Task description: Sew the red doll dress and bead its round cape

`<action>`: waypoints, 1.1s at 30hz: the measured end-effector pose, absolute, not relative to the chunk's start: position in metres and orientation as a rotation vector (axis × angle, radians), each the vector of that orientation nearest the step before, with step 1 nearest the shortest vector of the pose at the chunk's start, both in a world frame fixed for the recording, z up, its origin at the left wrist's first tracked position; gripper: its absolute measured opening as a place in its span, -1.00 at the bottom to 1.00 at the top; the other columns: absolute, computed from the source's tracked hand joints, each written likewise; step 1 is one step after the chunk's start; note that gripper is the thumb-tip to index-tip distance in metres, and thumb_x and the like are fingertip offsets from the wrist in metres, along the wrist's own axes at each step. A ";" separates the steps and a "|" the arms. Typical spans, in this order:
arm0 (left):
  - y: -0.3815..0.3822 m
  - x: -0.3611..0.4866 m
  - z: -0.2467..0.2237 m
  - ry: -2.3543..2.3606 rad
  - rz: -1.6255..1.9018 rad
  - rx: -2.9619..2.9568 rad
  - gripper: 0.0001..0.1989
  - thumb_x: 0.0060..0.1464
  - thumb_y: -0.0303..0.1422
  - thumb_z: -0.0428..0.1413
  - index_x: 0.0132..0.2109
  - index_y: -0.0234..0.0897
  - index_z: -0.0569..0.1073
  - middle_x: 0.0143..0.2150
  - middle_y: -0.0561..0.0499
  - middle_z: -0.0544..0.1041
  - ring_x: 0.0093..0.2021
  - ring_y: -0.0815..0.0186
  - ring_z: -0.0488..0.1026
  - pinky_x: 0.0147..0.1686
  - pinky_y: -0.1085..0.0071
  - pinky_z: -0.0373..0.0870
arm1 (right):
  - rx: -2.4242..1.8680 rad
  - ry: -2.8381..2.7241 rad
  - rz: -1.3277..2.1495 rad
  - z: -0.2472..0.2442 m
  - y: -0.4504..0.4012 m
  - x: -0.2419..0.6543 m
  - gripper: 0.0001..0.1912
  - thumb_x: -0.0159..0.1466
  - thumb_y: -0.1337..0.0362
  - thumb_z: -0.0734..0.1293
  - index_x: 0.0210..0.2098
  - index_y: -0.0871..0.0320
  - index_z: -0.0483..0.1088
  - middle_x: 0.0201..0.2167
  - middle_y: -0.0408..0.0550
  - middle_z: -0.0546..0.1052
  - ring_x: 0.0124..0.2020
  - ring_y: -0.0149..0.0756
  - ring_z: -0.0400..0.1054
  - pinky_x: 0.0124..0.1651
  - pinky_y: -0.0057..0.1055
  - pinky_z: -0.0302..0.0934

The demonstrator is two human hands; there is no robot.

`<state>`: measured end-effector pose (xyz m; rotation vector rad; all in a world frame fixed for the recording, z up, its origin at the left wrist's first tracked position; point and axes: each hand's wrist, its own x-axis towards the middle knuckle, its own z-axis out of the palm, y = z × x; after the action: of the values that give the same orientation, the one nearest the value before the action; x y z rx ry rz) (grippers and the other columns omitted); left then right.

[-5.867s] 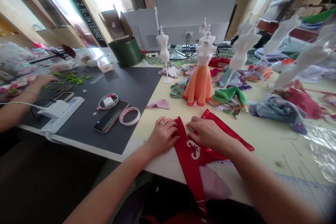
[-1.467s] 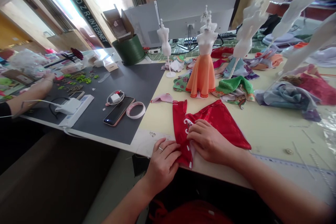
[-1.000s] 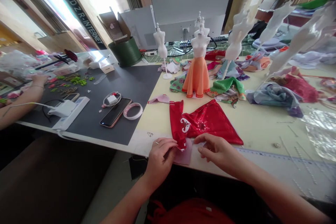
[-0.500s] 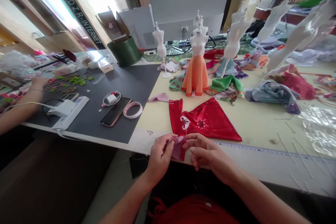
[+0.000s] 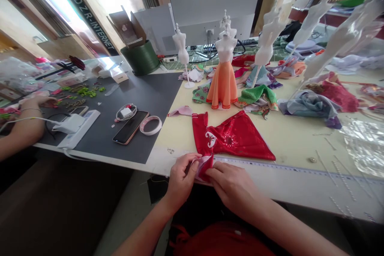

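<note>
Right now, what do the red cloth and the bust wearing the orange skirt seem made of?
Red cloth: probably satin-like fabric, given its soft sheen and folds; fibre unclear.
Bust: likely smooth white plastic, judging by its even, moulded surface.

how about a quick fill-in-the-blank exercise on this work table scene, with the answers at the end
1. The person's left grip and right grip hold the near end of a patterned fabric whose main colour is ______.
2. The small dress form wears a skirt coloured mainly ______.
3. As the camera sees it, the tape roll lies on the phone's ______ side.
4. White letters on the slanted dark panel read "D Z R-______".

Missing words: red; orange; right; INTERNET.
</note>
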<state>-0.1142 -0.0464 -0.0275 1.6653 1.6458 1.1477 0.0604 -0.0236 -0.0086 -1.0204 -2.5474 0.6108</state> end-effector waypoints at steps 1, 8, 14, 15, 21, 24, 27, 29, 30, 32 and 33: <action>-0.046 -0.114 -0.028 1.649 1.144 1.661 -0.77 0.19 -0.31 -0.03 -0.14 -0.25 0.48 -0.12 -0.06 0.54 -0.09 0.23 0.46 -0.04 0.29 0.37 | -1.028 -2.605 0.542 -0.008 -0.022 0.056 -0.81 0.22 0.47 0.18 -0.28 0.17 0.40 -0.32 0.00 0.48 -0.34 -0.23 0.38 -0.35 -0.39 0.13; -0.046 -0.115 -0.029 1.640 1.149 1.679 -0.78 0.19 -0.32 -0.02 -0.13 -0.26 0.48 -0.12 -0.06 0.54 -0.10 0.25 0.46 -0.04 0.32 0.37 | -1.118 -2.737 0.378 -0.008 -0.007 0.040 -0.83 0.22 0.45 0.19 -0.21 0.21 0.34 -0.37 -0.02 0.52 -0.45 -0.25 0.39 -0.51 -0.38 -0.09; -0.046 -0.116 -0.031 1.645 1.146 1.736 -0.79 0.19 -0.33 -0.02 -0.14 -0.26 0.47 -0.12 -0.06 0.53 -0.09 0.24 0.45 -0.04 0.30 0.36 | -1.058 -2.674 0.455 -0.013 -0.008 0.049 -0.91 0.18 0.44 0.20 -0.34 0.19 0.31 -0.41 -0.06 0.49 -0.46 -0.30 0.33 -0.48 -0.39 -0.10; -0.046 -0.115 -0.031 1.649 1.150 1.742 -0.79 0.19 -0.34 -0.02 -0.15 -0.26 0.47 -0.13 -0.06 0.53 -0.09 0.24 0.45 -0.05 0.30 0.36 | -1.042 -2.656 0.459 -0.014 -0.009 0.051 -0.91 0.18 0.45 0.19 -0.36 0.18 0.31 -0.41 -0.06 0.48 -0.46 -0.31 0.31 -0.46 -0.39 -0.08; -0.048 -0.115 -0.031 1.671 1.157 1.798 -0.82 0.19 -0.37 -0.02 -0.15 -0.26 0.46 -0.15 -0.05 0.54 -0.11 0.26 0.46 -0.08 0.32 0.39 | -0.946 -2.534 0.447 -0.021 -0.020 0.070 -0.86 0.23 0.45 0.13 -0.40 0.17 0.27 -0.41 -0.04 0.39 -0.40 -0.29 0.20 -0.34 -0.37 0.03; -0.050 -0.116 -0.034 1.671 1.208 1.967 -0.86 0.16 -0.43 0.01 -0.18 -0.26 0.45 -0.14 -0.06 0.53 -0.09 0.26 0.44 -0.07 0.29 0.38 | -0.924 -2.527 0.413 -0.022 -0.025 0.079 -0.83 0.24 0.47 0.12 -0.42 0.18 0.27 -0.39 -0.02 0.35 -0.37 -0.26 0.16 -0.29 -0.32 0.05; -0.053 -0.115 -0.037 1.593 1.255 2.307 -0.86 0.09 -0.51 0.03 -0.20 -0.27 0.43 -0.08 -0.11 0.51 -0.04 0.21 0.41 -0.02 0.19 0.34 | -0.907 -2.533 0.435 -0.023 -0.027 0.085 -0.82 0.24 0.49 0.12 -0.40 0.20 0.31 -0.36 0.01 0.35 -0.33 -0.22 0.15 -0.25 -0.26 0.08; -0.055 -0.113 -0.038 1.508 1.222 2.509 -0.81 0.06 -0.55 0.02 -0.19 -0.27 0.43 -0.05 -0.13 0.50 -0.01 0.19 0.39 0.01 0.14 0.31 | -0.899 -2.528 0.452 -0.023 -0.028 0.088 -0.80 0.24 0.50 0.12 -0.38 0.20 0.34 -0.34 0.03 0.35 -0.30 -0.20 0.15 -0.22 -0.23 0.09; -0.056 -0.112 -0.038 1.473 1.192 2.578 -0.80 0.06 -0.56 0.01 -0.18 -0.27 0.43 -0.05 -0.13 0.50 -0.01 0.18 0.39 0.03 0.12 0.30 | -0.894 -2.521 0.457 -0.023 -0.028 0.089 -0.79 0.23 0.50 0.12 -0.36 0.21 0.35 -0.34 0.03 0.35 -0.29 -0.19 0.15 -0.20 -0.21 0.10; -0.058 -0.110 -0.037 1.434 1.136 2.655 -0.80 0.06 -0.54 0.00 -0.18 -0.27 0.43 -0.08 -0.12 0.51 -0.03 0.20 0.40 0.04 0.12 0.29 | -0.893 -2.501 0.461 -0.023 -0.028 0.092 -0.77 0.22 0.52 0.11 -0.34 0.21 0.36 -0.32 0.05 0.35 -0.27 -0.18 0.15 -0.18 -0.19 0.11; -0.058 -0.109 -0.037 1.431 1.113 2.669 -0.81 0.06 -0.53 0.00 -0.19 -0.27 0.43 -0.10 -0.12 0.52 -0.05 0.20 0.41 0.04 0.12 0.28 | -0.895 -2.490 0.465 -0.023 -0.028 0.093 -0.77 0.21 0.52 0.11 -0.33 0.21 0.37 -0.31 0.06 0.36 -0.26 -0.17 0.16 -0.17 -0.17 0.11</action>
<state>-0.1094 -0.0583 -0.0371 2.6693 1.4312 1.1131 0.0930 -0.0280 -0.0227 -0.8948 -2.4905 0.4647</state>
